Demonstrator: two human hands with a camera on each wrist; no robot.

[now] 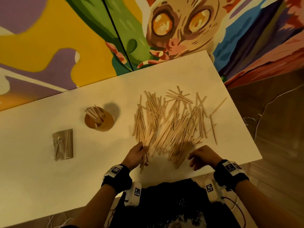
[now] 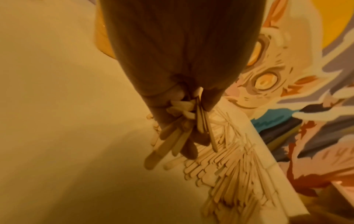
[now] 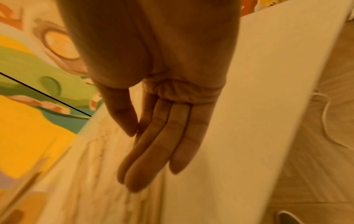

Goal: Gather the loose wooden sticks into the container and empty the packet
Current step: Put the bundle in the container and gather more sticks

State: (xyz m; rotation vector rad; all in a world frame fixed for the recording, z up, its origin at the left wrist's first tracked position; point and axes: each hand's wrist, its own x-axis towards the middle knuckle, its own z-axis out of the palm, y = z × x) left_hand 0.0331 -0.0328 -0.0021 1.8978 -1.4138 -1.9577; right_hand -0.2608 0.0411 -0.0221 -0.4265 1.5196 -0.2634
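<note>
The fingers (image 2: 189, 145) of your left hand (image 1: 135, 154) are curled round a small bundle of sticks (image 2: 166, 145) at the near left edge of the pile (image 1: 171, 124), while your right hand (image 1: 201, 156) hovers just beside the pile's near right edge, fingers (image 3: 159, 151) straight, close together and holding nothing.

You are in the gathering step. The round container (image 1: 99, 120) stands on the tabletop (image 1: 57, 186) to the left of the pile with a few sticks in it already, and the packet (image 1: 63, 144) lies further left, nearer you, with sticks inside and untouched. Most of the work is ahead of you.

Your next move, as I judge it, calls for squaring the bundle's ends, then carrying it left over the container and dropping it in upright; splayed sticks could catch the rim or tip it.

The head view alone shows you the container, the packet and the whole spread. The left wrist view shows the grip itself: several sticks fanning out of your fist at different angles. The right wrist view confirms that palm is bare, though the pile there is blurred.
</note>
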